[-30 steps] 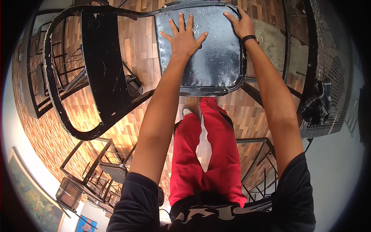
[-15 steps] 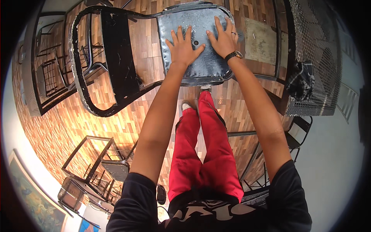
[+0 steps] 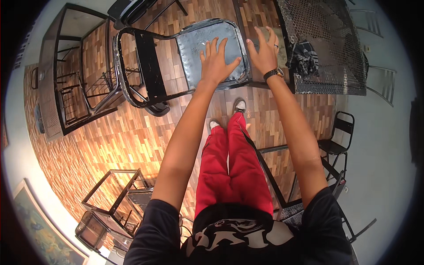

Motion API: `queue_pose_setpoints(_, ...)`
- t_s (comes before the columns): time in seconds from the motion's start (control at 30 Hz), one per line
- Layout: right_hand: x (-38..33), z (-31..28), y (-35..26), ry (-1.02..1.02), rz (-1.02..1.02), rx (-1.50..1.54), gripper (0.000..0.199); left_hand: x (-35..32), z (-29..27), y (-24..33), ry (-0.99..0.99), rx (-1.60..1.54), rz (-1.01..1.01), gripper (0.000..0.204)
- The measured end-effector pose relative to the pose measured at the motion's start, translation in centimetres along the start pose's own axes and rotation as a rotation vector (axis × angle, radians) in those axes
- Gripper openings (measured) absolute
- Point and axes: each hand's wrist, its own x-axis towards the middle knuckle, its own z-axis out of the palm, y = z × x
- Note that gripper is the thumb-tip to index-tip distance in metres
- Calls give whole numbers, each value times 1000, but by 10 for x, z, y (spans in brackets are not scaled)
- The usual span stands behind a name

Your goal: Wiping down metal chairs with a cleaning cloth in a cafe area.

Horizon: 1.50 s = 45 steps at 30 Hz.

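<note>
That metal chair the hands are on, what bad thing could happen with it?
The metal chair looks tipped, so it might slide on the wooden floor or drop near the shoes. The left hand lies flat on its worn seat; the right hand is at the rim, which could scrape fingers.

Beyond my fingertips I see a wood-block parquet floor (image 3: 132,132), a perforated metal table (image 3: 329,44) to their right, black frames (image 3: 75,88) left, pale walls (image 3: 384,145) around.
</note>
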Motion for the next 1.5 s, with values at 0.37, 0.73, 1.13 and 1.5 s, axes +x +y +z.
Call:
queue_pose_setpoints(0.37, -28, -93, 84, -136, 344, -356, 82, 15, 7, 105, 13, -59, 200, 75)
queue_pose_setpoints(0.73, -42, -81, 104, -27, 194, 0, 55, 17, 55, 138, -47, -48, 218, 78)
queue_pose_setpoints(1.13, -28, -52, 28, -5, 6, 491, 49, 8, 35, 72, 108, 20, 129, 67)
queue_pose_setpoints(1.5, -59, 130, 73, -252, -5, 98, 60, 32, 124, -72, 37, 45, 13, 61)
